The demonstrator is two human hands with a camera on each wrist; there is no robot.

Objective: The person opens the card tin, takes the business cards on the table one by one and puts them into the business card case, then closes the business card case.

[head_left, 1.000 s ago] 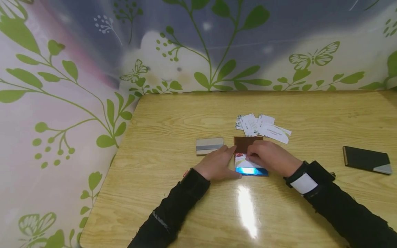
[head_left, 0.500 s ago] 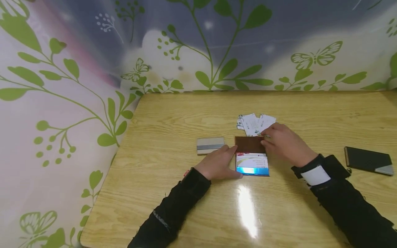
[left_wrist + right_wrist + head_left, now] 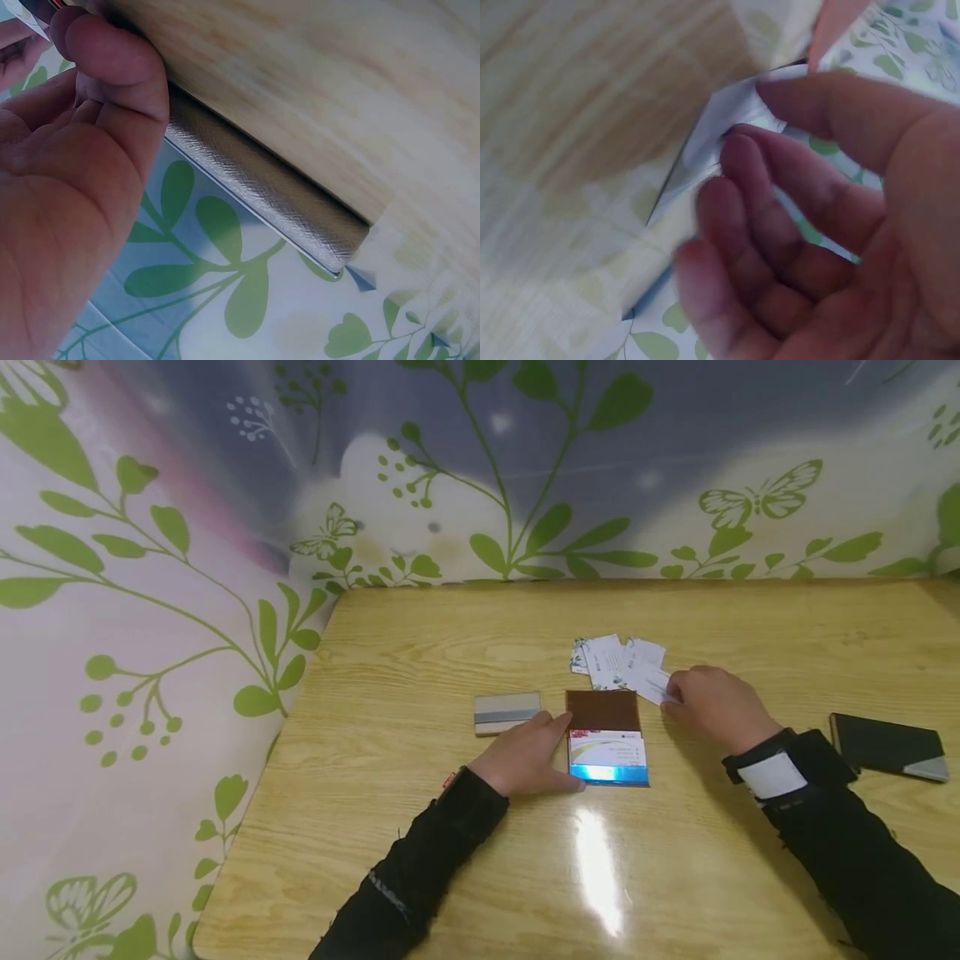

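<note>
A brown card holder (image 3: 600,708) lies open on the table, with a business card (image 3: 609,748) in its lower half above a shiny blue strip. My left hand (image 3: 521,756) holds the holder at its left side, index finger by the upper flap and thumb at the near edge. Farther back and right, my right hand (image 3: 712,703) pinches the near right end of a white business card (image 3: 654,682), between thumb and forefinger; the right wrist view shows this card (image 3: 705,142) at the fingertips. Several other cards (image 3: 603,660) overlap under and beside it.
A beige card holder with a grey band (image 3: 507,702) lies just left of the brown one. Off to the right is a black card holder with a silver corner (image 3: 885,743). The wooden table (image 3: 420,843) meets a leaf-patterned wall cloth (image 3: 600,485) at the back.
My right hand has moved from the card in the holder back and right to the loose cards, where it pinches one and has shifted it slightly. The left hand stays in place.
</note>
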